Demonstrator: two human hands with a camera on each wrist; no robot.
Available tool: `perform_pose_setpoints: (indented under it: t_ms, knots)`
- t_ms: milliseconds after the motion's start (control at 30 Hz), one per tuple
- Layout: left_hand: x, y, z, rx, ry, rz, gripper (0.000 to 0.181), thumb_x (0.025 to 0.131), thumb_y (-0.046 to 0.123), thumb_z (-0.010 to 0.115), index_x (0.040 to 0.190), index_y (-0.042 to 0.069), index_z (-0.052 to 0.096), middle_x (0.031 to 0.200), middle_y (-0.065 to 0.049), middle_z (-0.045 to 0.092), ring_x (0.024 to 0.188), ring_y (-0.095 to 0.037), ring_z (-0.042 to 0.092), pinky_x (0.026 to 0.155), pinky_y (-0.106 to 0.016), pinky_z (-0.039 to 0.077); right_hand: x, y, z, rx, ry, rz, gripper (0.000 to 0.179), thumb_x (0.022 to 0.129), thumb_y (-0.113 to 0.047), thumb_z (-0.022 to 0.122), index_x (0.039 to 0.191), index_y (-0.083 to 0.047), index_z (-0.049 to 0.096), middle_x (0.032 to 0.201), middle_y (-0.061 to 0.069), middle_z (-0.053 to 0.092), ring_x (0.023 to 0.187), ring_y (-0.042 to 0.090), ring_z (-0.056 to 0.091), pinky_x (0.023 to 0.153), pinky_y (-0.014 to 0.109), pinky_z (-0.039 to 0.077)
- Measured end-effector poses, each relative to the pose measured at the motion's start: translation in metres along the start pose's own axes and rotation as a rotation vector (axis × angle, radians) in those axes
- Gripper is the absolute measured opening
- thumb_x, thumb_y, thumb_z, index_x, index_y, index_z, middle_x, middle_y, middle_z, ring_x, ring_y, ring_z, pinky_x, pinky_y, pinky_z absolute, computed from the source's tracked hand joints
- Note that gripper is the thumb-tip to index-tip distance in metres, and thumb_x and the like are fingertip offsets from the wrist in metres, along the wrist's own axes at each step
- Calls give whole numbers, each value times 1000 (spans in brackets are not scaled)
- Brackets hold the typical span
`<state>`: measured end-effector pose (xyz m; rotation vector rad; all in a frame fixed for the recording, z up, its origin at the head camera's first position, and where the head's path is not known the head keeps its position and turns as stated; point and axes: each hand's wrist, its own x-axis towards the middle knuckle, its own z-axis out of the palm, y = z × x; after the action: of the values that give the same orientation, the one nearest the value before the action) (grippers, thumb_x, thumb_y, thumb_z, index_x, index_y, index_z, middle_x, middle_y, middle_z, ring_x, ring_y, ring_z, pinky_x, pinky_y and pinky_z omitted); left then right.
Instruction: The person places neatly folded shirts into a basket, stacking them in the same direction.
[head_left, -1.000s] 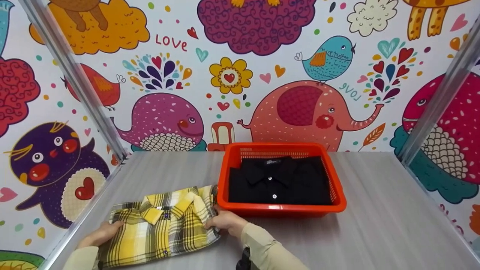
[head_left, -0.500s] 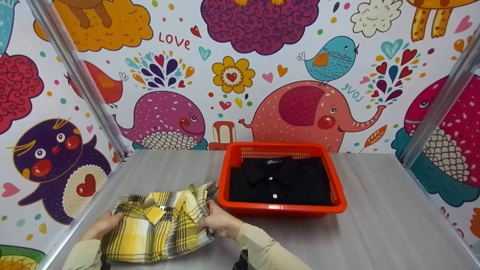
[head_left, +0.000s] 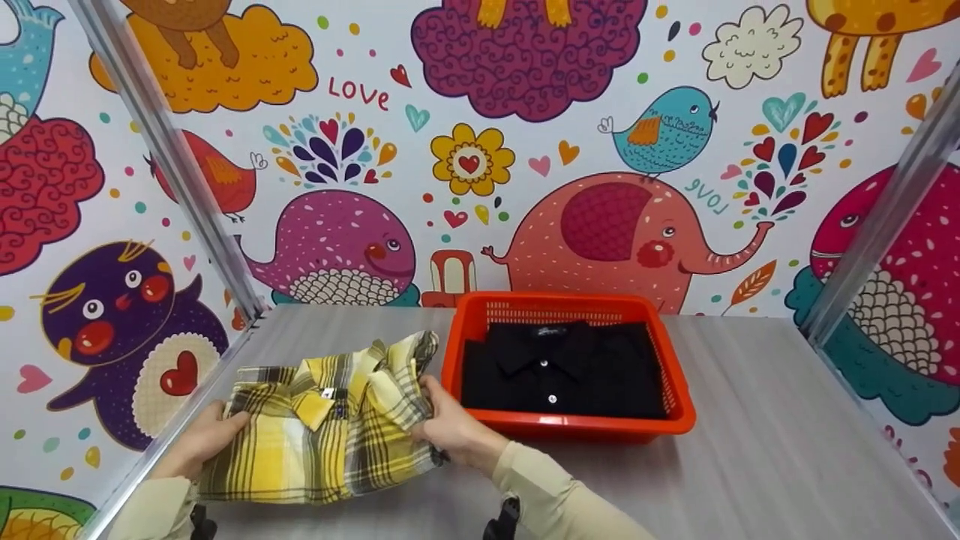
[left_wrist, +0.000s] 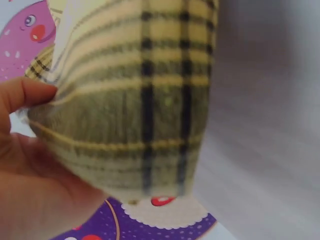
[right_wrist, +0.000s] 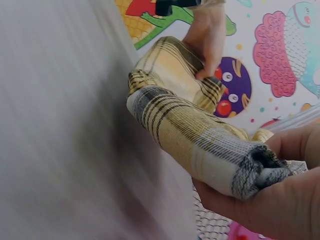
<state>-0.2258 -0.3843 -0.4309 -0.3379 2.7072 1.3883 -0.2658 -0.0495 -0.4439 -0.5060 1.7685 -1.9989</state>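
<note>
A folded yellow, white and black plaid shirt (head_left: 300, 442), collar facing up, is held off the table between both hands. My left hand (head_left: 204, 435) grips its left side; in the left wrist view the thumb and fingers pinch the cloth (left_wrist: 125, 115). At the opposite side my right hand (head_left: 459, 427) holds the folded edge, thumb on top and fingers beneath. From the right wrist view the shirt (right_wrist: 190, 135) sags in the middle, clear of the tabletop. A folded black shirt (head_left: 570, 375) with white buttons lies in the red basket (head_left: 570, 426), just right of my right hand.
The grey wood-grain table (head_left: 757, 420) extends to the right of the basket. Behind it stands a wall panel (head_left: 480, 210) printed with cartoon animals. Metal posts (head_left: 172, 165) rise at the left and right corners.
Both hands have raised the plaid shirt off the table, and it has moved slightly up in the head view. The basket and black shirt have stayed put.
</note>
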Motion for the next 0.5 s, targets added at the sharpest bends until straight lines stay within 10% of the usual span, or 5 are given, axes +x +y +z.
perform_pose_setpoints:
  t_ms: [500]
  knots:
    - [4,47,21,-4,-20,109,53,100,12,41,135,-22,22,125,-38,43,111,-38,48,93,-46,41,-17,-36,-71,-53,-10,-88,65,66,19,49,127,-2,39,110,14,49,92,24,51,71,31,46]
